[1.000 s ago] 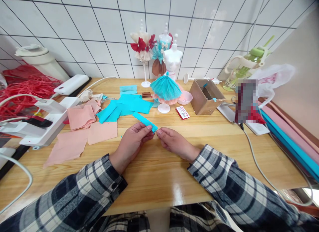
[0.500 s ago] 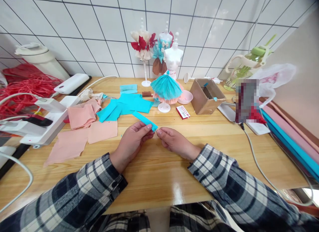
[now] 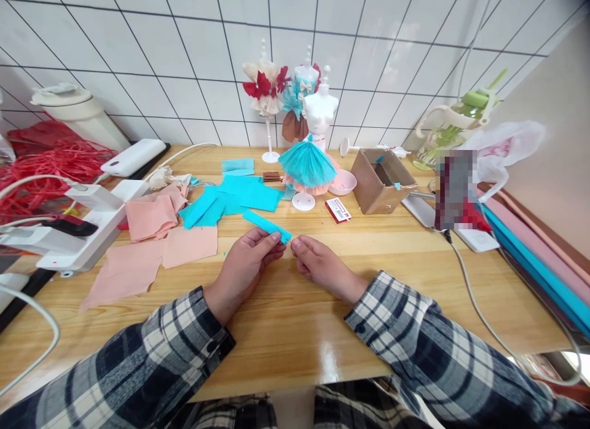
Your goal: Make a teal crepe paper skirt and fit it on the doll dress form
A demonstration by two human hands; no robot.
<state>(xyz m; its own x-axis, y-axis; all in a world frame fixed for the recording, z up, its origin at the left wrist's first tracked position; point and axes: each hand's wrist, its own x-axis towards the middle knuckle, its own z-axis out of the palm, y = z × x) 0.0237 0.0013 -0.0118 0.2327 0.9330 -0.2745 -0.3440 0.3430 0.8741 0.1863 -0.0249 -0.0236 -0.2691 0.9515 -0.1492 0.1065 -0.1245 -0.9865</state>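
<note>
My left hand (image 3: 246,266) pinches a narrow folded strip of turquoise crepe paper (image 3: 263,224) near its right end. The strip's other end sticks out up and to the left. Just right of that end, my right hand (image 3: 325,264) is closed, thumb against fingers; what it pinches is too small to make out. Beyond the hands lie turquoise crepe paper sheets (image 3: 244,192). A white mannequin stand (image 3: 320,112) wears a turquoise and peach paper skirt (image 3: 308,165). Peach crepe paper pieces (image 3: 191,243) lie to the left.
A small cardboard box (image 3: 380,192), pink bowl (image 3: 345,182) and small red-and-white box (image 3: 338,210) stand beyond my right hand. Two dressed mannequins (image 3: 266,91) are by the tiled wall. A power strip (image 3: 99,223) with cables is on the left, paper rolls (image 3: 530,251) on the right.
The strip in my left hand has tipped slightly, its free end a little lower and further left. My right hand stays beside its end, and the view has shifted slightly.
</note>
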